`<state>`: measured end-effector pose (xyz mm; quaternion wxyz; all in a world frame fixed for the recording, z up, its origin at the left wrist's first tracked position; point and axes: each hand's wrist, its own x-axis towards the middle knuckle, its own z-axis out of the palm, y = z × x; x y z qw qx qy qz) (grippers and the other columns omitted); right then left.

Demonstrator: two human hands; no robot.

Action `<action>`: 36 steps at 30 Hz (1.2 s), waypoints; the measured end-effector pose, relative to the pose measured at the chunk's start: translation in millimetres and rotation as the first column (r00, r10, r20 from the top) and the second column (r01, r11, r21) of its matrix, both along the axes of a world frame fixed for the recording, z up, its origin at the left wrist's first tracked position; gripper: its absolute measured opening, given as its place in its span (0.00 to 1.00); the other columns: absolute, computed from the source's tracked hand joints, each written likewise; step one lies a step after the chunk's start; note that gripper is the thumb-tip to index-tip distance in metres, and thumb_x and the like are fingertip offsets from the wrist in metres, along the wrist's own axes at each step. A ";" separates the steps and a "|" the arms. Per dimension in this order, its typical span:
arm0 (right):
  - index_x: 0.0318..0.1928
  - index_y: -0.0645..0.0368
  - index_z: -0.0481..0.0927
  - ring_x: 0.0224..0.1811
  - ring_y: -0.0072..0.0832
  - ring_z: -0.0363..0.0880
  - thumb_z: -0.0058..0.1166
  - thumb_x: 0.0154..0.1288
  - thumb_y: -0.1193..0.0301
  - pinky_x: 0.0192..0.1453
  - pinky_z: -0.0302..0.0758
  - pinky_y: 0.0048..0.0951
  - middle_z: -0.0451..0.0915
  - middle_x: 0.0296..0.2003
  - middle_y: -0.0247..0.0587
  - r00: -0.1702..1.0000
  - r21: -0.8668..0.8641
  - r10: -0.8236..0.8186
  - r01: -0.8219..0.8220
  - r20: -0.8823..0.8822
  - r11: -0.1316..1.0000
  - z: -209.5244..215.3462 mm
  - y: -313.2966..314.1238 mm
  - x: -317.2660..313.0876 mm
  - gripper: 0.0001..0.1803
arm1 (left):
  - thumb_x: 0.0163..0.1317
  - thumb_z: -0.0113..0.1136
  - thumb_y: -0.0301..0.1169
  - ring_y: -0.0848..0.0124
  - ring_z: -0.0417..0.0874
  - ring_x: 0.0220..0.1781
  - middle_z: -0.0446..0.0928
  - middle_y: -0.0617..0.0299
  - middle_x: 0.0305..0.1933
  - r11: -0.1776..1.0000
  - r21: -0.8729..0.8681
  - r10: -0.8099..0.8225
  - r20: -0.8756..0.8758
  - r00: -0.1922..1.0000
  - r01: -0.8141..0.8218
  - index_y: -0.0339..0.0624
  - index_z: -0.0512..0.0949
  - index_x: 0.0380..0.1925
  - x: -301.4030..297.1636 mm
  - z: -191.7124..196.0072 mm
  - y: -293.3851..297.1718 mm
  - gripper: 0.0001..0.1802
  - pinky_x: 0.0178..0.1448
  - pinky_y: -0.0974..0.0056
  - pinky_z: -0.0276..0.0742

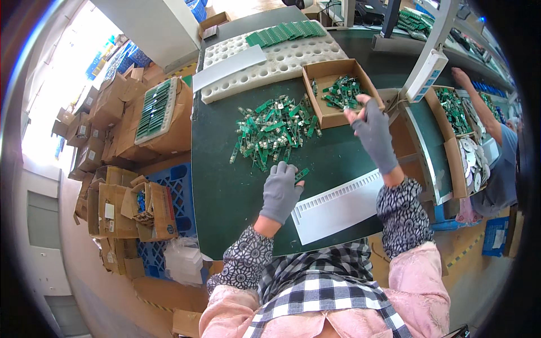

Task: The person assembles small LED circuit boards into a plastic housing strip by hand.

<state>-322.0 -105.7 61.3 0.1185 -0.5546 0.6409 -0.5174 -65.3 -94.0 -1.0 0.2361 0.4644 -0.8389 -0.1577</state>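
My left hand, in a grey fingerless glove, is closed at the near edge of a loose pile. A small green circuit board sticks out between its thumb and fingers. The pile of circuit boards, narrow and green with metal connectors, lies on the dark green table. My right hand, gloved likewise, is over the near right rim of a cardboard box. Its thumb and forefinger are apart, and I make out nothing held between them. More circuit boards lie inside the box.
A white slotted strip lies in front of me. Behind the pile, a foam tray bears green board panels and a white sheet. A metal post stands right of the box. At right, a co-worker's arm reaches over other boxes.
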 end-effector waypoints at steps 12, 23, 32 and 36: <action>0.52 0.60 0.75 0.24 0.20 0.71 0.63 0.67 0.59 0.29 0.68 0.26 0.71 0.22 0.31 0.694 0.293 0.521 -0.699 0.496 0.652 -32.2 88.7 91.2 0.22 | 0.69 0.57 0.29 0.77 0.80 0.40 0.80 0.63 0.40 0.572 0.680 0.537 -0.733 0.417 0.458 0.35 0.79 0.44 23.6 11.7 47.9 0.09 0.49 0.71 0.74; 0.38 0.57 0.76 0.25 0.43 0.82 0.62 0.58 0.64 0.40 0.77 0.39 0.78 0.20 0.42 0.430 0.485 0.795 -0.633 -0.427 0.603 -15.2 100.6 81.6 0.13 | 0.69 0.60 0.30 0.78 0.81 0.39 0.82 0.61 0.37 0.555 0.757 0.406 -0.608 0.682 0.345 0.31 0.81 0.44 57.3 27.5 81.9 0.11 0.47 0.73 0.75; 0.38 0.55 0.77 0.26 0.39 0.80 0.61 0.62 0.64 0.40 0.75 0.37 0.77 0.20 0.40 0.366 0.558 0.849 -0.641 -0.381 0.527 -17.6 111.7 78.1 0.10 | 0.65 0.61 0.23 0.82 0.78 0.38 0.82 0.64 0.34 0.619 0.764 0.273 -0.427 0.862 0.182 0.31 0.81 0.37 63.7 34.3 110.2 0.05 0.43 0.74 0.75; 0.42 0.50 0.81 0.27 0.42 0.79 0.61 0.65 0.64 0.41 0.73 0.38 0.77 0.21 0.40 0.596 0.480 0.803 -0.711 0.023 0.514 -37.8 89.1 70.7 0.08 | 0.65 0.60 0.23 0.73 0.83 0.38 0.84 0.56 0.47 0.821 0.541 0.117 -0.471 0.874 0.182 0.34 0.79 0.38 51.6 21.4 138.3 0.04 0.43 0.68 0.78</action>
